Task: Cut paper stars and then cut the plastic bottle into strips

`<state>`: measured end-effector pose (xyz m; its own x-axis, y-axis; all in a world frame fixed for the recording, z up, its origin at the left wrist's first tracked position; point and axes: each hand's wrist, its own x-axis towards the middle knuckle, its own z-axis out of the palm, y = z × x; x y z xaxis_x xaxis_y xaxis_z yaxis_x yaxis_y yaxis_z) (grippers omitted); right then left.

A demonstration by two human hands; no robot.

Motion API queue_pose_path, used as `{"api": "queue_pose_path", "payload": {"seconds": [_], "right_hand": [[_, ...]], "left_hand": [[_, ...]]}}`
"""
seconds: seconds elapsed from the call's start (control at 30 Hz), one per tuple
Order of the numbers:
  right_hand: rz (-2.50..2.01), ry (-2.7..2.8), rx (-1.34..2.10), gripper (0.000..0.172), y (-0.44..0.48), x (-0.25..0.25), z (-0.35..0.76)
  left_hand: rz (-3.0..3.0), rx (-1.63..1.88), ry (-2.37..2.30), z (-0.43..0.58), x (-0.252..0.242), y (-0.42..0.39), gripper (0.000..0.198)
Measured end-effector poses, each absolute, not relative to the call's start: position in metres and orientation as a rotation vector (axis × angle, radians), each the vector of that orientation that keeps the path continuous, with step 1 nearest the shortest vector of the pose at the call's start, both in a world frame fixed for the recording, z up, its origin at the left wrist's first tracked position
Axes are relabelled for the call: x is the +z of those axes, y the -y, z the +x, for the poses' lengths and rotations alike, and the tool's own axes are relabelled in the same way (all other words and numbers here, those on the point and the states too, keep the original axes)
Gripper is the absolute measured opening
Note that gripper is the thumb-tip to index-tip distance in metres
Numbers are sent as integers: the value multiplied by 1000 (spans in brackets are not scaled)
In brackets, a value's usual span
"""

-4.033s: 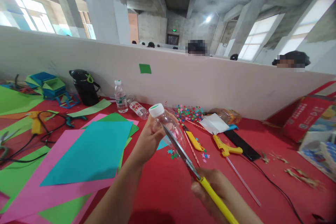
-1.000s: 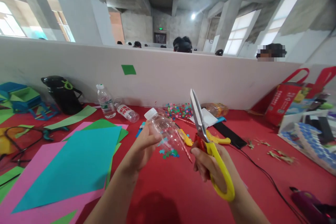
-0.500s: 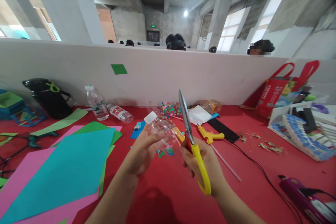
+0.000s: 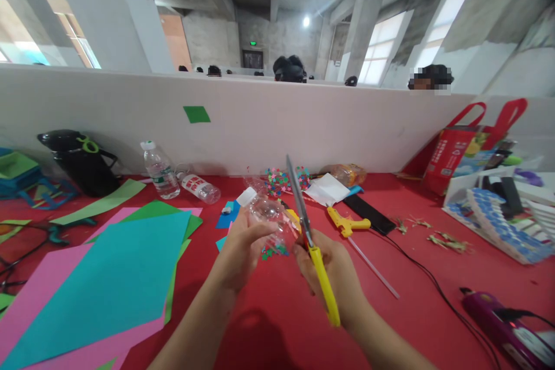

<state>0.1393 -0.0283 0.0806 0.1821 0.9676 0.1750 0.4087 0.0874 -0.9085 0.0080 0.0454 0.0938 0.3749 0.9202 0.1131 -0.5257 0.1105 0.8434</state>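
Note:
My left hand is wrapped round a small clear plastic bottle with a white cap, held tilted above the red table. My right hand grips yellow-handled scissors. Their closed blades point up and away, right beside the bottle's lower end. Small coloured paper stars lie on the table just under the bottle.
Teal, pink and green paper sheets cover the left. Two water bottles and a black jug stand by the white partition. A yellow glue gun, a purple glue gun, cables, a red bag and boxes sit on the right.
Four seconds ago the scissors' blade lay across the bottle; since then the blades have swung upright. In the last half second the blades tipped slightly left, closer to the bottle.

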Motion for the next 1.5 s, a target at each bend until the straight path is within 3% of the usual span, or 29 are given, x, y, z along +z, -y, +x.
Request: {"api": "queue_pose_path", "payload": {"seconds": [0.37, 0.83, 1.03, 1.23, 1.5], "right_hand": [[-1586, 1604, 481, 18, 28, 68, 139], [-1426, 1301, 867, 19, 36, 96, 147], [-1438, 1402, 914, 19, 34, 90, 143], [-1423, 1411, 877, 20, 30, 78, 144], [-1259, 1634, 980, 33, 37, 81, 171]], "left_hand": [[1027, 1271, -619, 17, 94, -47, 29], [680, 1088, -332, -6, 84, -59, 36], [634, 1053, -443, 0, 89, -54, 24], [801, 1075, -514, 3, 98, -46, 37], [864, 1281, -701, -14, 111, -57, 19]]}}
